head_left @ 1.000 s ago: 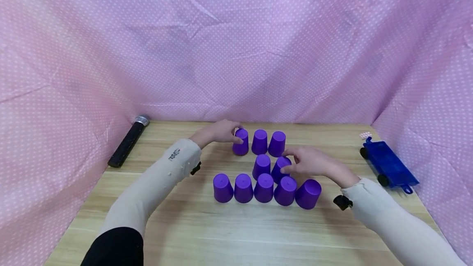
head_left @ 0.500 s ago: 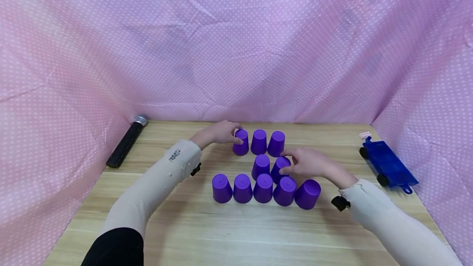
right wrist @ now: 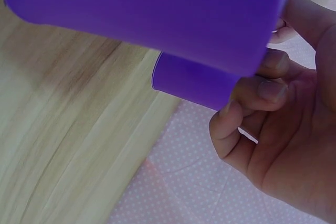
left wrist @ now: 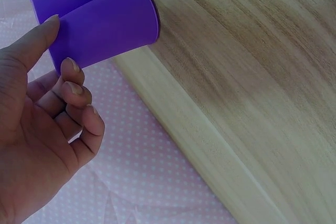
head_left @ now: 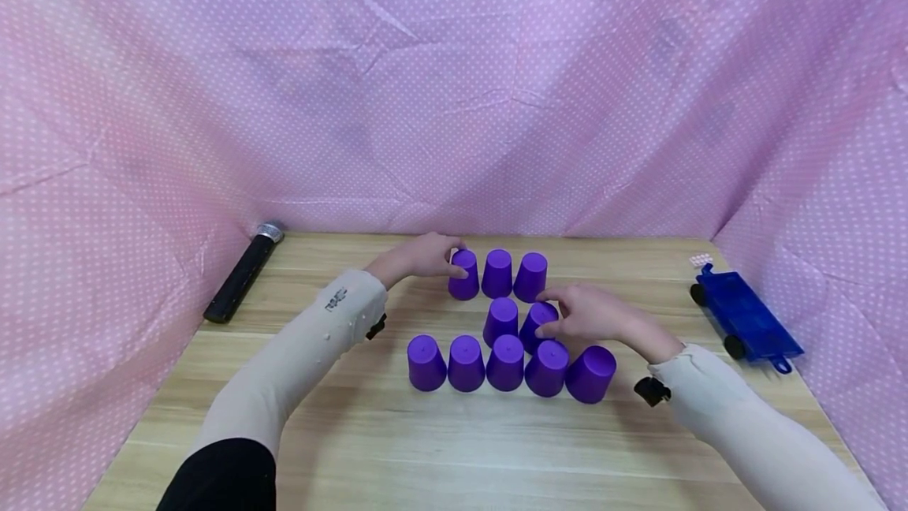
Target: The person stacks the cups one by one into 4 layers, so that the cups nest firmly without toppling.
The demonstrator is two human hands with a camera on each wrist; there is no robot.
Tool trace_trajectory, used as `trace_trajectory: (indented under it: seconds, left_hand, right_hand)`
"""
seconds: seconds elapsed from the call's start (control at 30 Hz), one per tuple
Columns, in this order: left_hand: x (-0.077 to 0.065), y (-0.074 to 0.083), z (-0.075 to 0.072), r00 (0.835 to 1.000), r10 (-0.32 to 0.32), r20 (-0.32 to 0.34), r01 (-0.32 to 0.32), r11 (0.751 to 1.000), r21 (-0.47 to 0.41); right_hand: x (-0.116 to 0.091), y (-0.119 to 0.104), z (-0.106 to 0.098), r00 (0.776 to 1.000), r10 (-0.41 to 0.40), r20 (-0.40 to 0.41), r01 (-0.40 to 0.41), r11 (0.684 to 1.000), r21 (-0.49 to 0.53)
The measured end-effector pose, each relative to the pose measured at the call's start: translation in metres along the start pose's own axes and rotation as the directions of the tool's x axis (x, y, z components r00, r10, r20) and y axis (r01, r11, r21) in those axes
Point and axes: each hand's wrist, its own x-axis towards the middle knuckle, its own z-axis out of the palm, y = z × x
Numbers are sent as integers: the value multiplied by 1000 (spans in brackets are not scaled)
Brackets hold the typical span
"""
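Observation:
Upside-down purple cups stand in three rows in the head view. My left hand pinches the leftmost cup of the back row between thumb and fingers, near its upturned base. In the left wrist view this cup lies between thumb and index finger, and the other fingers curl loosely below. My right hand pinches the right cup of the middle pair, the thumb in front and the index finger behind. Up close in the right wrist view, that cup fills the top, with another cup beyond it.
The back row also holds a middle cup and a right cup. Another cup completes the middle pair. Several cups form the front row. A microphone lies left; a blue wheeled toy cart sits right, by a small pink-white item.
The leftmost back cup has shifted very slightly right, toward its neighbour, with my left hand on it. My right hand stays at the same cup, and the other cups keep their places.

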Motion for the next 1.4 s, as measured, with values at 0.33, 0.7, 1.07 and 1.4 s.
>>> trace_trajectory:
  seconds: [0.33,0.7,1.07,1.4]
  left_hand:
    - [1,-1,1,1000,-4,-5,4,1000,-15]
    - [-1,1,1,1000,-19,9,19,1000,-15]
    - [-4,-1,-1,1000,1,12,0,1000,-26]
    - [-16,-1,-10,1000,23,5,-23,999,-27]
  right_hand:
    - [-1,-1,-1,1000,1,2,-1,1000,5]
    - [1,-2,-1,1000,-16,0,16,1000,8]
    - [2,-1,0,1000,-25,1,25,1000,15]
    - [3,0,0,999,-48,10,47,997,60]
